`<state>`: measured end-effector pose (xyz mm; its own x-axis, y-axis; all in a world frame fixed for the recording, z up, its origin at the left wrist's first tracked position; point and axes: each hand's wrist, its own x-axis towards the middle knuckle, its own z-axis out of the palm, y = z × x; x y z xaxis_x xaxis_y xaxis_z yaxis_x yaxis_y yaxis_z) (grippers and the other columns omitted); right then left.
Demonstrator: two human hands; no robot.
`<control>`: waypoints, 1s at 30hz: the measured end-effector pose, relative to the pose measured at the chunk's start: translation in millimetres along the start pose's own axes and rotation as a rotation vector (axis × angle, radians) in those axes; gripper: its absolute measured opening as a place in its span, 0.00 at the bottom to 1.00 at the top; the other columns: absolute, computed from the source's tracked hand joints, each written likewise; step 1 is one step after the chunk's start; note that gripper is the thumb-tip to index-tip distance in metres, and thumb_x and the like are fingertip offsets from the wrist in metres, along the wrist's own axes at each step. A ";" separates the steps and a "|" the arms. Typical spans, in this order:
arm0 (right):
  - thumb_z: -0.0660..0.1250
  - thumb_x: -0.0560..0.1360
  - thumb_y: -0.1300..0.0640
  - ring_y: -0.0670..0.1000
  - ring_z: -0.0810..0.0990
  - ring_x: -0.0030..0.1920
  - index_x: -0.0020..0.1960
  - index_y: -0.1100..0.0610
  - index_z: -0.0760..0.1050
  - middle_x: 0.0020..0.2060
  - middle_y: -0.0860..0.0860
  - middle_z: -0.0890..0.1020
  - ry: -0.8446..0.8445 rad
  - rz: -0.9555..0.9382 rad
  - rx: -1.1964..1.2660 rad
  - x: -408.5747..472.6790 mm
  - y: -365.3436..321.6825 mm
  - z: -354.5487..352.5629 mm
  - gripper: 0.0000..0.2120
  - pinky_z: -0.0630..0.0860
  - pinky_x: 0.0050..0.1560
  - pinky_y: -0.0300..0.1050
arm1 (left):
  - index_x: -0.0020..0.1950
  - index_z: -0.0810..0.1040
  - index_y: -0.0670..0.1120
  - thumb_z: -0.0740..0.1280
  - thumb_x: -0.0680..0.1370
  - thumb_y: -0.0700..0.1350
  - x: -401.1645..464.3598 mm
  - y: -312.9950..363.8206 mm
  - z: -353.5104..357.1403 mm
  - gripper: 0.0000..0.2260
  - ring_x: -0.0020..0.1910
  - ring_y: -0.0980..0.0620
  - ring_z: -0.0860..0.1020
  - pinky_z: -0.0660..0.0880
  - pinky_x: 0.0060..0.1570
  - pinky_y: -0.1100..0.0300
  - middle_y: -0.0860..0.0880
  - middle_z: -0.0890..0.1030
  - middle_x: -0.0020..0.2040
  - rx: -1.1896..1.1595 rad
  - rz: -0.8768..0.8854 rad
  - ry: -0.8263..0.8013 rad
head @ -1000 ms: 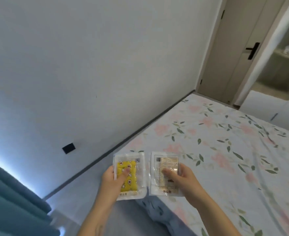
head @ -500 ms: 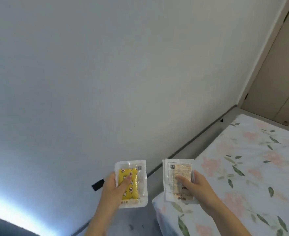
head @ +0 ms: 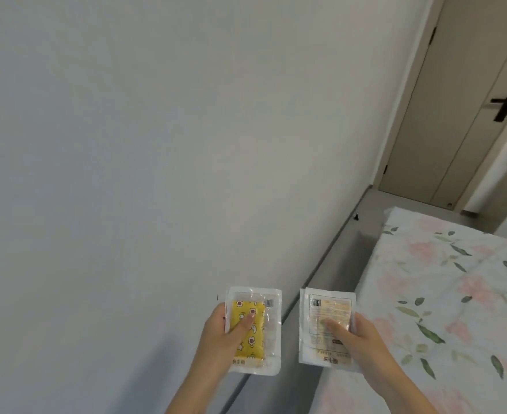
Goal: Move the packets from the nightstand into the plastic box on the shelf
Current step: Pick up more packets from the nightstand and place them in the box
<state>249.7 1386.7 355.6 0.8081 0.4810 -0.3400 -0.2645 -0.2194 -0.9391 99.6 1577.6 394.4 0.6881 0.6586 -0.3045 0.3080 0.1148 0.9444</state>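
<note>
Now the person's left hand [head: 225,339] grips the yellow packet [head: 252,330], thumb pressed across its printed face and fingers curled behind, while the right hand [head: 357,339] pinches the beige packet [head: 327,327] the same way; both packets are held upright in the air, side by side but apart, just left of the bed's near corner. Compared with a second ago, the grips have not altered, but the packets have drifted from above the bed [head: 443,294] to beside it, over the grey floor strip [head: 330,264] between the bed and the wall [head: 156,144]. The view has swung as well: the curtain and the wall socket seen earlier have gone, half a second ago the door was only a sliver, and now the door [head: 455,115] with its black handle [head: 506,103] stands beyond the bed's far end. This suggests the person is turning and carrying both packets away from the nightstand. Neither nightstand, shelf nor plastic box is in view, so the drop-off looks some way off yet.
</note>
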 end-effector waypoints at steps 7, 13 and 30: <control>0.67 0.77 0.60 0.51 0.85 0.46 0.54 0.55 0.79 0.46 0.50 0.86 0.188 0.004 0.070 77.9 -43.6 9.2 0.06 0.80 0.43 0.44 | 0.53 0.78 0.48 0.70 0.76 0.48 130.9 49.1 25.8 0.08 0.46 0.49 0.84 0.82 0.47 0.51 0.48 0.84 0.48 0.071 0.012 -0.208; 0.67 0.77 0.58 0.50 0.86 0.45 0.54 0.53 0.78 0.46 0.49 0.86 0.315 -0.002 0.094 151.5 -74.2 -23.2 0.06 0.80 0.42 0.43 | 0.55 0.78 0.48 0.70 0.76 0.48 228.6 82.4 74.7 0.10 0.47 0.48 0.84 0.82 0.49 0.48 0.48 0.84 0.49 0.058 0.032 -0.314; 0.67 0.77 0.59 0.53 0.86 0.45 0.54 0.56 0.79 0.44 0.51 0.87 0.514 0.033 0.135 480.9 -189.9 -272.2 0.06 0.82 0.49 0.54 | 0.56 0.77 0.48 0.69 0.77 0.48 558.0 241.1 405.2 0.10 0.47 0.49 0.83 0.82 0.44 0.54 0.48 0.83 0.50 0.080 0.049 -0.457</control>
<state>831.8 1428.6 384.0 0.9429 -0.0097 -0.3330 -0.3323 -0.1004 -0.9378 824.1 1671.4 402.0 0.9165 0.2641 -0.3003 0.3056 0.0220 0.9519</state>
